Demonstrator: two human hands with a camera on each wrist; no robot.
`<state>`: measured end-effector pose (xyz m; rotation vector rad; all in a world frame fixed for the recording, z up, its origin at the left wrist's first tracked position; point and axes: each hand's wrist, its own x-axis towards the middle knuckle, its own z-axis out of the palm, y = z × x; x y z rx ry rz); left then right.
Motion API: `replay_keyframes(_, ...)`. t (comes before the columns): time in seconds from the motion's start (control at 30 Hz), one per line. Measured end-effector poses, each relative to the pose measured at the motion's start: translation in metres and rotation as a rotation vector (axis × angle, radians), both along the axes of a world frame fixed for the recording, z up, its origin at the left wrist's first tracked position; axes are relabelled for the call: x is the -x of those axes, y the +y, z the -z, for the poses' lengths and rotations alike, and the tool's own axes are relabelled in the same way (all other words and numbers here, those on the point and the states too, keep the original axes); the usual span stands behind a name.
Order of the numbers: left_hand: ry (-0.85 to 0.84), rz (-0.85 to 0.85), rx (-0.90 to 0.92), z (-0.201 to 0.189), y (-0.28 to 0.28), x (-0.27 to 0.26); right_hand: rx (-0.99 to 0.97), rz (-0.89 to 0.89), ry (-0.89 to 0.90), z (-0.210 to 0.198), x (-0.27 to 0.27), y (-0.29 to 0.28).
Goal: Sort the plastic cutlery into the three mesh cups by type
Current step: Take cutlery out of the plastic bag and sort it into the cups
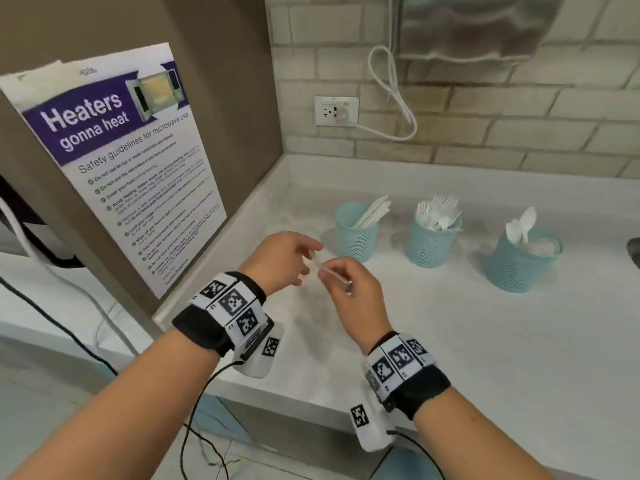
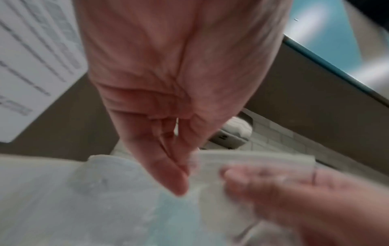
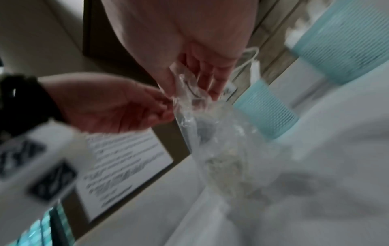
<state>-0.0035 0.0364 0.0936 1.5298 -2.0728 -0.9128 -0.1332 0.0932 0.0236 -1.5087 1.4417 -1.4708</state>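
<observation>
Both hands hold a clear plastic wrapper (image 1: 331, 271) above the bench (image 1: 485, 341): left hand (image 1: 282, 259) and right hand (image 1: 353, 289) each pinching an edge. Knives, forks and spoons already stand in the three mesh cups (image 1: 429, 237); next seems tearing it open

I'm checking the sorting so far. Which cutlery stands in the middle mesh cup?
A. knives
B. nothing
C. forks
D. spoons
C: in the head view, tined white forks stick up out of the middle mesh cup.
</observation>
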Motion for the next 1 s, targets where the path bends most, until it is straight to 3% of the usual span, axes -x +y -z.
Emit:
replay_keyframes(0.13,-0.317,0.077,0.372,0.018,-0.014,0.022,0.055,0.221,-0.013,-0.018,0.069,0.005)
replay_keyframes(0.27,-0.525,0.015,0.525,0.038,-0.031,0.026,0.002,0.423,0.076,-0.028,0.139,0.009)
replay_keyframes(0.33,-0.527,-0.065,0.503,0.044,-0.036,0.019,-0.08,0.523,0.137,-0.029,0.168,0.009)
replay_keyframes(0.43,-0.403,-0.163,0.388,0.048,-0.04,0.008,-0.214,0.625,0.216,-0.031,0.191,0.01)
replay_keyframes(0.53,-0.019,-0.167,0.262,0.048,-0.037,0.01,-0.296,0.724,0.633,-0.035,0.182,0.006)
replay_keyframes(0.6,0.219,-0.154,0.258,0.045,-0.03,0.018,-0.262,0.652,0.806,-0.039,0.162,0.001)
replay_keyframes(0.67,0.403,-0.13,0.257,0.04,-0.024,0.026,-0.183,0.448,0.817,-0.043,0.134,-0.007)
replay_keyframes(0.8,0.653,-0.081,0.224,0.035,-0.013,0.037,-0.077,0.073,0.658,-0.05,0.071,-0.027)
replay_keyframes(0.93,0.723,-0.145,0.185,0.032,-0.006,0.037,0.002,0.037,0.475,-0.053,0.039,-0.038)
replay_keyframes(1.0,0.726,-0.156,0.18,0.032,-0.006,0.035,0.015,0.081,0.495,-0.053,0.035,-0.039)
